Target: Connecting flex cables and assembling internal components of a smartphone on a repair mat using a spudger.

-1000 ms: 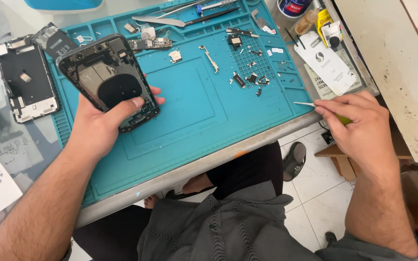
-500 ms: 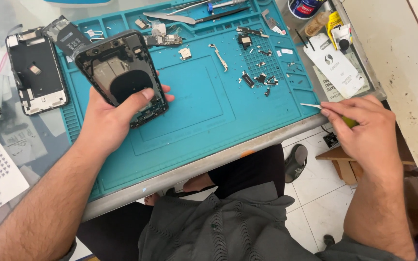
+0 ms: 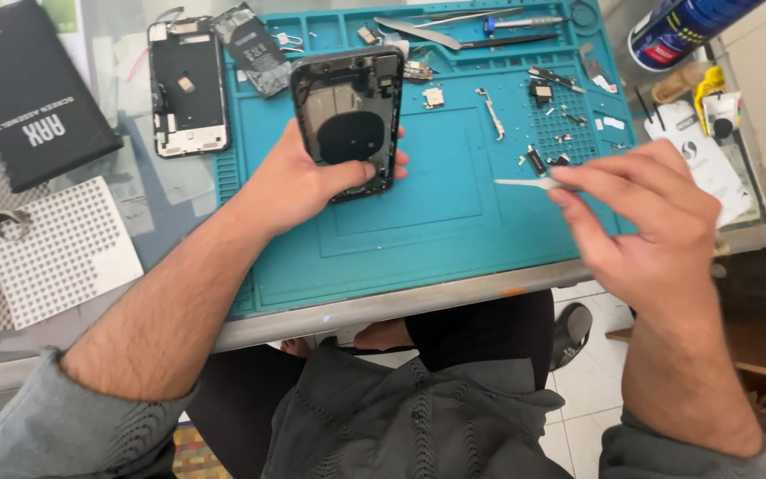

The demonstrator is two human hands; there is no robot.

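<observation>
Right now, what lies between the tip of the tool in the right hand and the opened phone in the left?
Only bare teal mat, in the head view; the loose metal parts sit farther up.

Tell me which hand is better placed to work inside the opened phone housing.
Probably the right hand: it pinches a thin tool whose tip points toward the phone housing, hovering over the teal mat. The left hand is occupied gripping the housing.
</observation>
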